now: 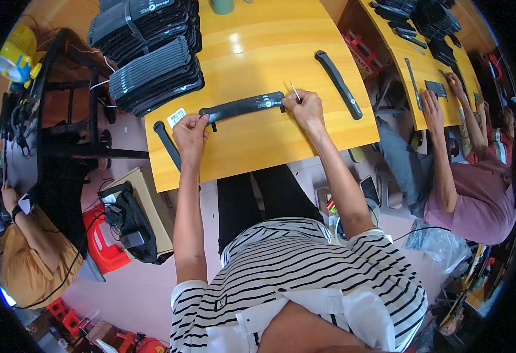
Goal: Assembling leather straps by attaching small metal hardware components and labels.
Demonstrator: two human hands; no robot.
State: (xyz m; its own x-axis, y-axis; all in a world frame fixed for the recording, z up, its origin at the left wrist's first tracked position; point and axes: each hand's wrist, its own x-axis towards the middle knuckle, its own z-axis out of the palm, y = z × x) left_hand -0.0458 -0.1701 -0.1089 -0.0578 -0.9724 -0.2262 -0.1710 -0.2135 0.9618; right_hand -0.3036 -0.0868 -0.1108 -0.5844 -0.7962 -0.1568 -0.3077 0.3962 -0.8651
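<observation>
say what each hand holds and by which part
Left hand: the strap, by its left end. Right hand: a thin tool, by its near part; whether it also grips the strap can't be told.

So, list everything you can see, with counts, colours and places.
Front table: one, yellow, centre
Straps: three, black, one mid-table, one toward each side
Stacked pieces: at least two piles, black, table's back left
Label: one, white, by the middle strap's left end
Thin tool: one, pale, by that strap's right end
Cup-like object: one, green, far back
Second table: one, yellow, right
Co-workers: at least three, varied clothing, both sides
Cardboard box: one, brown, left floor
Plastic bag: one, clear, right floor
Small background items: unclear
Left hand: one, bare, pinching the middle strap
Right hand: one, bare, holding the thin tool
</observation>
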